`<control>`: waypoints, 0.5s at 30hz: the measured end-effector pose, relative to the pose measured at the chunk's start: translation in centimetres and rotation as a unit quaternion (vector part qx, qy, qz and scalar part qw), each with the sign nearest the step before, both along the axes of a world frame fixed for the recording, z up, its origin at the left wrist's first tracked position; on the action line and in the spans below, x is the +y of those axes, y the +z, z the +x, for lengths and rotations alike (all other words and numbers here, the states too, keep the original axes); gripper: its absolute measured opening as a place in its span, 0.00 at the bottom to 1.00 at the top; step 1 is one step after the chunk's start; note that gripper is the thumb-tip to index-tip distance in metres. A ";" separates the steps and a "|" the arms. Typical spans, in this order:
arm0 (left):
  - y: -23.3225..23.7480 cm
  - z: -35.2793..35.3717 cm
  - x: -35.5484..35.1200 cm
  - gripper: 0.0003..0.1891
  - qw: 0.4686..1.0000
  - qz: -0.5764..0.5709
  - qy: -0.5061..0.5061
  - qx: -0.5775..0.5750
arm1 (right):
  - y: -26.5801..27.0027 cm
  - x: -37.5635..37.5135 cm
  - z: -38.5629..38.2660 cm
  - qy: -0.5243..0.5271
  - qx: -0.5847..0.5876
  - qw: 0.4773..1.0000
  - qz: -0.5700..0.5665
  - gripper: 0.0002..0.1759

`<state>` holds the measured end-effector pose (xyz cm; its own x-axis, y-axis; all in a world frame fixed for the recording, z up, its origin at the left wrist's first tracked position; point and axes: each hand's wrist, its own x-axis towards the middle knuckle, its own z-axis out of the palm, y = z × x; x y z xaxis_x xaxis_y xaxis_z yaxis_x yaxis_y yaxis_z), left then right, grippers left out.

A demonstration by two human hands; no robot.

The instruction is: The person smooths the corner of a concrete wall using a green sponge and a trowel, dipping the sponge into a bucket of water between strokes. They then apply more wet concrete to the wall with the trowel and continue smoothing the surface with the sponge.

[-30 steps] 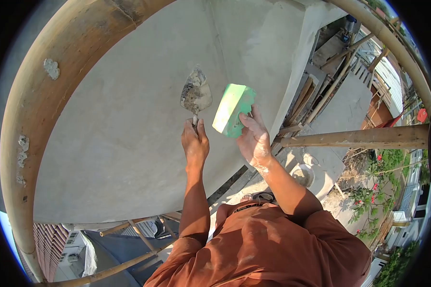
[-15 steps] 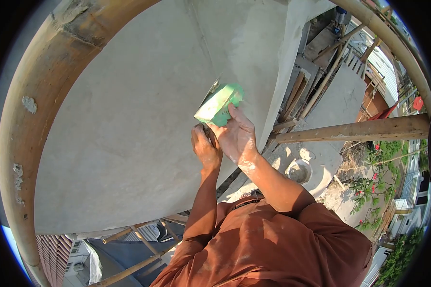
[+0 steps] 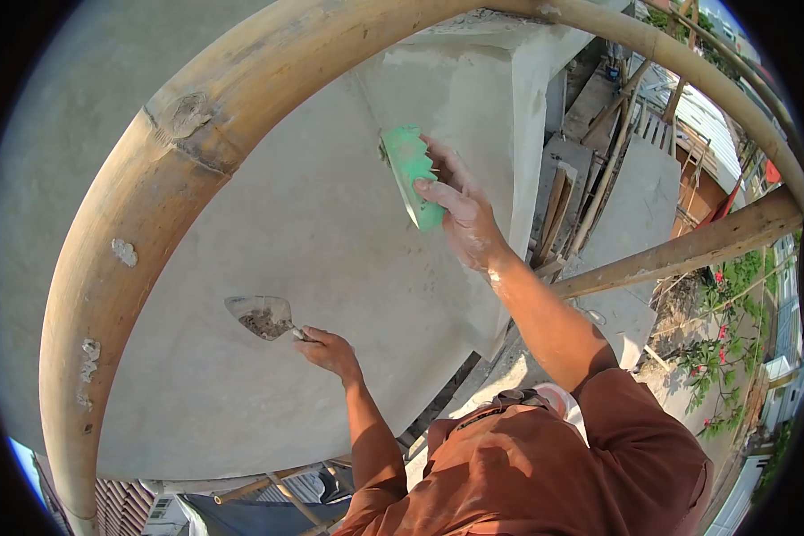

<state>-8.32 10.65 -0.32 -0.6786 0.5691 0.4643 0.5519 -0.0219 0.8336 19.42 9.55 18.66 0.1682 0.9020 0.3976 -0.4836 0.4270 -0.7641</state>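
A green scraper with a jagged edge [image 3: 409,174] is held in my right hand [image 3: 464,210], the thumb on its near face and the fingers behind it. It is up against or just above the grey plastered surface [image 3: 330,223]. Lower left, my left hand [image 3: 332,352] grips the handle of a pointed trowel [image 3: 263,314], whose blade carries some grey mortar. Both hands are apart, and the right one has whitish residue on it.
A thick bamboo pole [image 3: 107,241] curves across the left and top. Another pole [image 3: 688,246] crosses at the right, near stacked planks [image 3: 556,210]. A grey ledge [image 3: 630,201], plants with red flowers [image 3: 722,353] and roofing [image 3: 121,505] lie beyond.
My hands have separated: the left has moved down and left, bringing the trowel into clear view. My right hand has moved slightly up and right, and the green scraper has turned.
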 end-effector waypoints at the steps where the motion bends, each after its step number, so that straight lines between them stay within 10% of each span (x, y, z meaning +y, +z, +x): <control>1: 2.4 -1.8 0.3 0.21 0.998 0.023 0.003 -0.063 | 0.4 1.2 0.4 -0.004 0.004 1.000 0.000 0.35; 3: 5.3 -6.2 1.9 0.22 0.994 0.084 0.058 -0.027 | 1.4 4.0 0.8 -0.397 -0.400 0.815 0.130 0.41; 4: 7.3 -7.2 2.1 0.21 0.989 0.128 0.075 -0.008 | 2.1 4.9 1.1 -0.400 -0.397 0.816 0.130 0.41; 6: 9.7 -10.6 3.1 0.22 0.976 0.104 0.177 0.075 | 3.4 6.5 1.7 -0.552 -0.538 0.607 0.192 0.41; 9: 11.8 -14.1 4.5 0.25 0.959 0.164 0.198 0.116 | 4.2 8.9 2.5 -0.600 -0.578 0.508 0.218 0.36; 15: 14.3 -14.3 4.6 0.33 0.984 0.135 0.097 0.067 | 4.5 11.8 3.4 -0.641 -0.575 0.470 0.194 0.37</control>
<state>-22.61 15.27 13.97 -0.6847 0.2777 0.6738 0.6725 -0.1157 0.7310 22.77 21.36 23.13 -0.0538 0.1748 0.9831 0.9985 0.0203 0.0510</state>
